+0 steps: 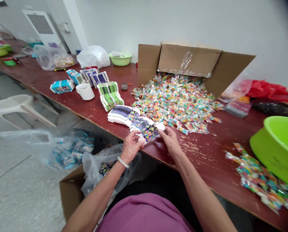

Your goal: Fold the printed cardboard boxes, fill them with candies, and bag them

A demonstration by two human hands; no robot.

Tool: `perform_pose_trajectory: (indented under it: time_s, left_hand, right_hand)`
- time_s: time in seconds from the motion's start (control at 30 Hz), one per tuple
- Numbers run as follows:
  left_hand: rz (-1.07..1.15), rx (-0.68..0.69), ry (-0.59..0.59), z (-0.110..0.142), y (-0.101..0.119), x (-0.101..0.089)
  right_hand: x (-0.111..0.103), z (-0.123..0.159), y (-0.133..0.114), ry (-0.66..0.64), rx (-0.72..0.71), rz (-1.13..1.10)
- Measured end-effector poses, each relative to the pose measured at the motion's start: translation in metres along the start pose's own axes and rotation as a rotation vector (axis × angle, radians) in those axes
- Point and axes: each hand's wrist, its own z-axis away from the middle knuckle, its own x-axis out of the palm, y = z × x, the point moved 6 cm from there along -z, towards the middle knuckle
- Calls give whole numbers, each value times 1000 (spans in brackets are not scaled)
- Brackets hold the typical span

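Observation:
Fanned purple printed cartons (146, 128), flat with white edges, lie along the table's front edge. My left hand (131, 146), above a white bead bracelet (123, 162), pinches the near left edge of the front carton. Its right end is held between the thumb and fingers of my right hand (169, 138). Another fanned row of purple cartons (120, 114) lies just beyond to the left. Past that stands a stack of green cartons (110, 95). A big heap of small wrapped candies (175, 100) spreads from an open cardboard box (188, 59) behind my hands.
A white mug (85, 91) stands near blue cartons (62, 86) at left. At right, a lime-green basin (276, 148) sits beside loose candies (260, 180). Below the table edge, a plastic bag (95, 167) lines a cardboard box. A white stool (20, 104) stands on the floor.

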Motion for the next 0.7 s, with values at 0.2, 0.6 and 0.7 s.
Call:
perform_pose_trajectory:
  time_s: [0.2,0.6,0.7]
  left_hand:
    - [-51,-19,-58,4,4,4]
    - [-184,87,82,1,17,-6]
    - [-157,75,84,0,19,-4]
  right_hand:
    - [-9,5,1,52,79,-188]
    - [-20,5,1,143,92,-297]
    - [-20,6,-4,139,66,-262]
